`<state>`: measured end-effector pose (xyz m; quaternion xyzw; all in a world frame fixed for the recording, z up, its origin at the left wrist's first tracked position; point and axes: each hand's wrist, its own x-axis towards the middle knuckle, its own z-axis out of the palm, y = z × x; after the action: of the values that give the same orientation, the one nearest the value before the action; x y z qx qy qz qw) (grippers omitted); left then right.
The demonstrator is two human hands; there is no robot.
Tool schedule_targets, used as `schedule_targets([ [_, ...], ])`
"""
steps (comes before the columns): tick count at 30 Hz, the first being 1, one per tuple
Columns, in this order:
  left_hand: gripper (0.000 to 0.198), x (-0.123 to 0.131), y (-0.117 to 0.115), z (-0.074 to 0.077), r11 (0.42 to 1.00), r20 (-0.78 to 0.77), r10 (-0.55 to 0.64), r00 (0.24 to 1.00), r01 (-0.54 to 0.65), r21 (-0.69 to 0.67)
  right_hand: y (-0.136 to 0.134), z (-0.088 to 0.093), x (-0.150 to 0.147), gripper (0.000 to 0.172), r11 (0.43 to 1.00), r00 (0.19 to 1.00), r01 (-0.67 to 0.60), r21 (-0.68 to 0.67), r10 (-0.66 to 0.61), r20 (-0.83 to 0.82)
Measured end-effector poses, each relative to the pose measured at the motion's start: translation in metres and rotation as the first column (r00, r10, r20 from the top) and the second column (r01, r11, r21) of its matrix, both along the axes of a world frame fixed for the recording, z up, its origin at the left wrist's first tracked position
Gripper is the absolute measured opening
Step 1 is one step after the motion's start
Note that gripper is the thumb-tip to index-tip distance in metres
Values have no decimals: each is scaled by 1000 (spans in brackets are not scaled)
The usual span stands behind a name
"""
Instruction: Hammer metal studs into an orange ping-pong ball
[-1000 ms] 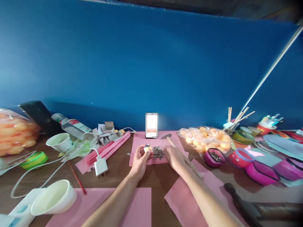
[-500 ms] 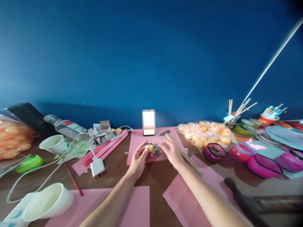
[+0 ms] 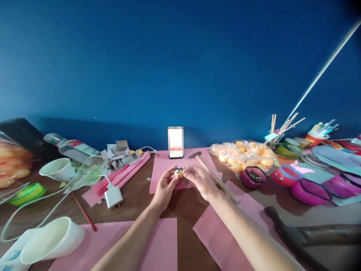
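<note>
Between my hands, above the stack of pink paper (image 3: 160, 162), is a small orange ball (image 3: 178, 174) with shiny silver pieces over part of it. My left hand (image 3: 166, 188) is closed around the ball with thumb and fingers. The fingers of my right hand (image 3: 201, 182) are pinched together at the ball's right side. Whatever they hold, if anything, is too small to make out. Small silver bits (image 3: 185, 181) lie on the pink paper just below, partly covered by my hands. A hammer (image 3: 208, 168) with a pale wooden handle lies behind my right hand.
A phone (image 3: 175, 143) stands upright against the blue wall. To the right are a bag of orange balls (image 3: 245, 155), a purple bowl of dark bits (image 3: 254, 177) and a larger dark tool (image 3: 284, 226). A white charger (image 3: 113, 195) and paper cup (image 3: 53, 241) sit left.
My right hand has moved left, from above the silver bits to the ball, its fingers now pinched there. My left hand still holds the ball. The view has shifted slightly.
</note>
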<state>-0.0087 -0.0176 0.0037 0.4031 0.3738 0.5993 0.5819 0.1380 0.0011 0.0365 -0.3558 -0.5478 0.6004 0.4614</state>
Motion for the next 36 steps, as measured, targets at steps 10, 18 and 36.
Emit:
schedule_targets([
  [10,46,2,-1,2,1000,-24,16,1000,-16,14,-1,-3,-2,17,1000,999,-2,-5,2,41],
  [18,40,2,1,0,999,-15,34,999,-34,14,-1,-6,-3,21,999,998,6,-35,-4,62],
  [36,37,1,2,-1,999,-46,40,998,-39,28,1,-13,-3,22,1000,996,25,-19,-23,83],
])
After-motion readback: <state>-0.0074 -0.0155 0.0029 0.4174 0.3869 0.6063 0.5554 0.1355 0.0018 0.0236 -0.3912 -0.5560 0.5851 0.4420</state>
